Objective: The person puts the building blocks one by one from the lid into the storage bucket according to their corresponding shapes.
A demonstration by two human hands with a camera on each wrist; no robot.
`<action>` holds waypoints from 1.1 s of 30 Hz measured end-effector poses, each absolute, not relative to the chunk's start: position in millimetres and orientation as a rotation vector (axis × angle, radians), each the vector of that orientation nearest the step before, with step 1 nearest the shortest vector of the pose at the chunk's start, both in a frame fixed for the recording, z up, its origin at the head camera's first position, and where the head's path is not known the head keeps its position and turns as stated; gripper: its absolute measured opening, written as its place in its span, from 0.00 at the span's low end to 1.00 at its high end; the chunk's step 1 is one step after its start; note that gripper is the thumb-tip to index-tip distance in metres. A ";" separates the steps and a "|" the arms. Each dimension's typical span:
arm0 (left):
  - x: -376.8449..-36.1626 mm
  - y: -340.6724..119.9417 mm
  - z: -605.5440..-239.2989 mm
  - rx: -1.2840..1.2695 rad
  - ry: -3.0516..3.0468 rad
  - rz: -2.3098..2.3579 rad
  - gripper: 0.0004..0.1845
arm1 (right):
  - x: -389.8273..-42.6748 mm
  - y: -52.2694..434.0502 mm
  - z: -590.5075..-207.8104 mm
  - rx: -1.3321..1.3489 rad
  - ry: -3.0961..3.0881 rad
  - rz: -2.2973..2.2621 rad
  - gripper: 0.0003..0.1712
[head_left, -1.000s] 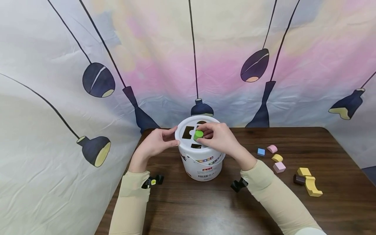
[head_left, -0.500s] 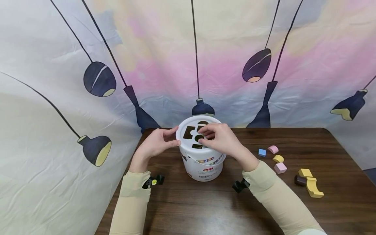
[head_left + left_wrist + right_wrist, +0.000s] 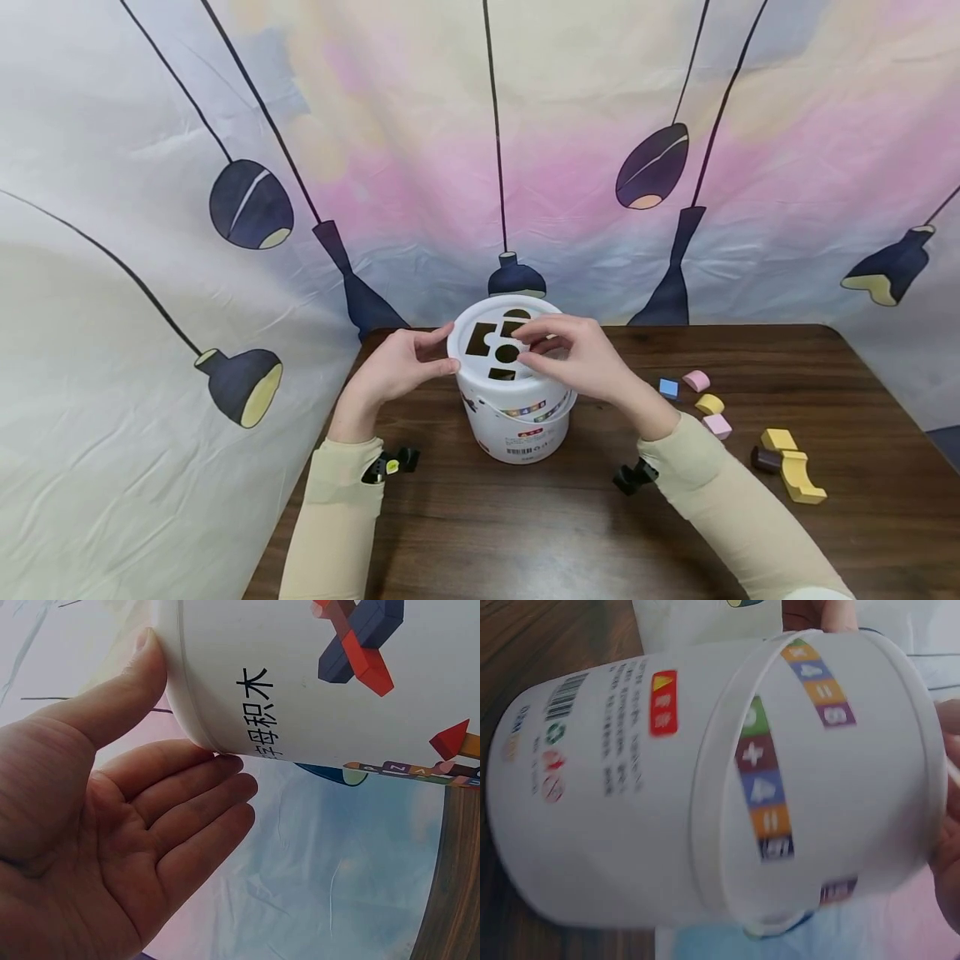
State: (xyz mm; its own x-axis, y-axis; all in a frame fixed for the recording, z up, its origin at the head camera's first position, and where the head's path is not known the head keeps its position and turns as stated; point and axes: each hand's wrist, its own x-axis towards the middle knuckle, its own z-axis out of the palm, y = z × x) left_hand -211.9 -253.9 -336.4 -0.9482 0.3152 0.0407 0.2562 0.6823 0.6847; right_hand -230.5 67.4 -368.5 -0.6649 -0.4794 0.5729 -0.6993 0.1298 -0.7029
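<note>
My left hand point(image 3: 390, 372) braces the bucket point(image 3: 517, 417) with straight fingers against its rim so it stays put, while my right hand point(image 3: 581, 360) hovers over the lid point(image 3: 487, 354), fingers loosely curled, empty.

The white bucket point(image 3: 315, 675) bears "积木" — plus "+", "4", "=" tiles.

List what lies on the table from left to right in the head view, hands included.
Left hand → white bucket → right hand → blue block → pink rounded block → brown cylinder → yellow arch block.
</note>
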 end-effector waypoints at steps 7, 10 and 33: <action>-210.8 -255.1 -336.1 0.470 2.819 1.101 0.39 | -227.7 127.6 -382.1 1.066 -2.136 1.583 0.20; -210.0 -255.1 -335.2 0.466 2.818 1.090 0.40 | -225.9 161.9 -386.8 0.966 -2.256 1.559 0.20; -210.4 -255.0 -332.8 0.453 2.822 1.065 0.40 | -172.7 368.5 -461.9 0.531 -2.966 1.339 0.31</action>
